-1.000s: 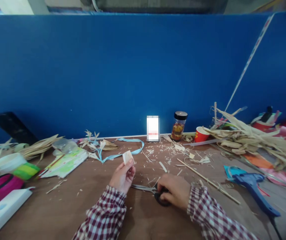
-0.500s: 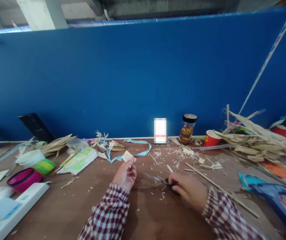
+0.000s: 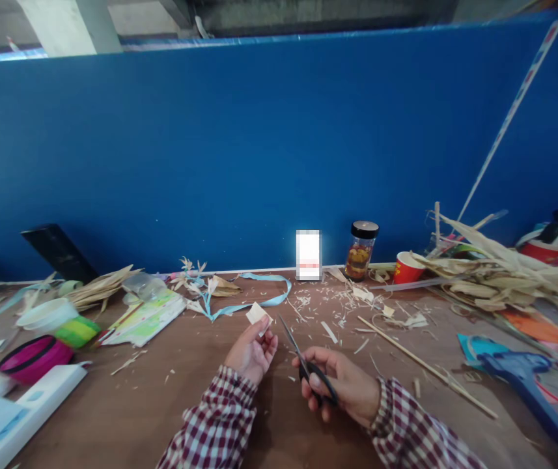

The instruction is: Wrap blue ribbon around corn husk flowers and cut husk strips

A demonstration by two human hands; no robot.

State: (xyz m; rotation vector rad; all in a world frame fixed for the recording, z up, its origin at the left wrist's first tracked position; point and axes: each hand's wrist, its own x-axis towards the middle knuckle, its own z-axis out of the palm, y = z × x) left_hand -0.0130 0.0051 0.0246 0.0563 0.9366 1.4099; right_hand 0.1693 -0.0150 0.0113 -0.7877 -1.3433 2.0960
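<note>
My left hand (image 3: 251, 352) pinches a small pale square of dried husk (image 3: 258, 314) between thumb and fingers, held just above the brown table (image 3: 171, 417). My right hand (image 3: 340, 384) grips the black handles of a pair of scissors (image 3: 303, 362), lifted off the table. The blades point up and left toward the husk piece and stop a little to its right. Both wrists wear red-and-white checked sleeves.
Husk scraps (image 3: 337, 306) litter the table's middle. A light blue ribbon (image 3: 254, 296), a jar (image 3: 361, 251), a red paper cup (image 3: 407, 267), a pile of dried husks (image 3: 498, 273) and a blue glue gun (image 3: 523, 374) lie behind and right. Pink and green bowls (image 3: 39, 352) sit left. A blue partition (image 3: 259, 150) backs the table.
My right hand has picked the scissors up from the table and turned the blades up toward the husk piece. My left hand has kept hold of the husk piece.
</note>
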